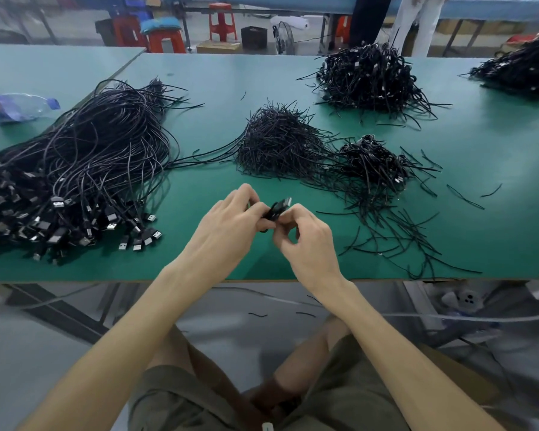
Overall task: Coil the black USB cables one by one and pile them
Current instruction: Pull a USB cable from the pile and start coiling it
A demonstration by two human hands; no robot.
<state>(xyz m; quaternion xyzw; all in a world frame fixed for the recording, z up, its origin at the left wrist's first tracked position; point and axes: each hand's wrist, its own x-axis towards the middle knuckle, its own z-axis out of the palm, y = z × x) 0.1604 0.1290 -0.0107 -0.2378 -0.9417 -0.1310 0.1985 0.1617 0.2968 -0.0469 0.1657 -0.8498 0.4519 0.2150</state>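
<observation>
Cable in hand: one coiled black USB cable (277, 209) is held just above the table (218, 88) near its front edge, at 6 o'clock of the scene; a silver plug juts out toward 1 o'clock.
Left hand (231, 219): closed on the coil from the 9 o'clock side, fingers pinched around the bundle.
Right hand (305, 234): closed on the same coil from 3 o'clock, thumb and forefinger pinching; a tie may be being twisted on, though this cannot be told.
Uncoiled stock (75, 169): a large heap of loose cables is seen at 9 o'clock, plugs toward the front edge.
Tie wires (277, 144): a mound of short black strands at 12 o'clock, more scattered at 3 o'clock.
Finished pile (374, 163): small, at 2 o'clock; larger bundled heaps (371, 79) lie farther back.
Progress: judged well short of done, since much stock is left.
</observation>
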